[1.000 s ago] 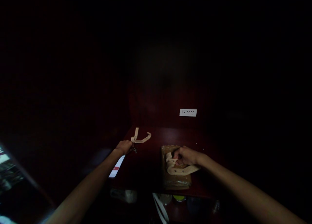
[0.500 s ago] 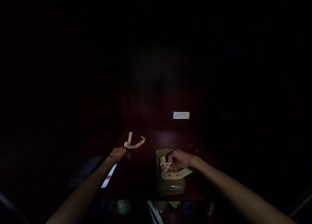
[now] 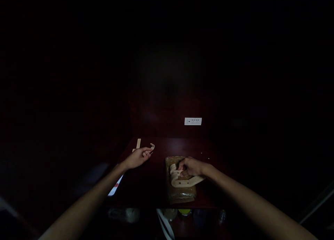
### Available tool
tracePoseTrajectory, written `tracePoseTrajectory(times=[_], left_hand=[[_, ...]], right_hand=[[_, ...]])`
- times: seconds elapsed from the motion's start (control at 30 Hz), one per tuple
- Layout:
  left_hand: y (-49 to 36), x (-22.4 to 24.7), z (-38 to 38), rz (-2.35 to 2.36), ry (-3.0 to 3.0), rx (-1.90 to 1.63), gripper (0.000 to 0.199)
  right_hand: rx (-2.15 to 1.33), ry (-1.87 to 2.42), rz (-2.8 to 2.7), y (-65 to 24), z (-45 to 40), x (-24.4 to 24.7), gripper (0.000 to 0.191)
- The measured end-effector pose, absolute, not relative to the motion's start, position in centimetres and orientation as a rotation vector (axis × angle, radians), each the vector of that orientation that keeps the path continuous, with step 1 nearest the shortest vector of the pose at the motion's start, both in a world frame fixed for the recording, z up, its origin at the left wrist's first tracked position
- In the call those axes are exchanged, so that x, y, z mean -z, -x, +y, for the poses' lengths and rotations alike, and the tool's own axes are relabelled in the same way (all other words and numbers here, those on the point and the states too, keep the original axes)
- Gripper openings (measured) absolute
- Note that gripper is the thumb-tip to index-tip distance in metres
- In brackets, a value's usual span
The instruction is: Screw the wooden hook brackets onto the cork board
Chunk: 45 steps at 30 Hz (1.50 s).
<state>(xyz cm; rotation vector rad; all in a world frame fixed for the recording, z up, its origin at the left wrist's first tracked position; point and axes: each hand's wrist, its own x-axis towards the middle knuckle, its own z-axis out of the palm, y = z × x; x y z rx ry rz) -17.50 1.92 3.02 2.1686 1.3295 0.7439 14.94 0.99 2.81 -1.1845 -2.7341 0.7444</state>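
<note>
On the dark red tabletop, my left hand [image 3: 138, 158] is closed in a pinch, with something thin and tiny at its fingertips. Behind it lie pale wooden pieces: a straight bar [image 3: 138, 143] and a hooked end [image 3: 152, 146]; the hand covers what lies between. My right hand [image 3: 191, 166] has its fingers curled round part of a pale curved wooden piece [image 3: 182, 183] with small dark holes. That piece rests over a brown package wrapped in clear plastic [image 3: 182, 195].
A white socket plate [image 3: 193, 121] is on the back wall. A white strip with a red mark [image 3: 115, 186] lies at the table's left edge. Below the front edge are a pale strap [image 3: 165, 224] and a yellow-green lid [image 3: 184, 211]. Two tiny light bits lie right of the package.
My left hand has moved right, from the left edge to in front of the wooden pieces, now covering their middle. My right hand stays at the curved piece. The view has shifted slightly.
</note>
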Motion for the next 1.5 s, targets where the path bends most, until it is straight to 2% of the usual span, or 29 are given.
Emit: tracePoseTrajectory(times=[0.1,0.3,0.73,0.97,1.17,1.5], left_hand=[[12.5,-3.3,1.2,1.047,-1.964,-0.863,0.039],[6.6,-3.2,1.0,0.958,-1.689,-1.01,0.035],[6.8,-2.7,-0.1,0.927,-1.611,-1.037,0.026],[5.9,-4.9,-1.1,0.873,-1.475,-1.095,0.025],[4.2,-7.1,-2.3,0.713,-1.275,-1.111,0.023],[2.2,-8.4,-3.4,0.431,-1.042,-1.104,0.015]], right_hand=[[-0.719,1.189,-2.731,-14.9,0.8,-3.0,0.027],[-0.657,1.273,-2.772,-14.4,0.5,-3.8,0.03],[-0.542,1.214,-2.802,-14.6,0.4,-4.5,0.035],[-0.506,1.057,-2.483,-15.8,0.1,-6.8,0.028],[-0.212,0.787,-2.189,-15.1,-3.6,-9.7,0.024],[0.002,0.65,-2.059,-15.0,-7.1,-12.0,0.017]])
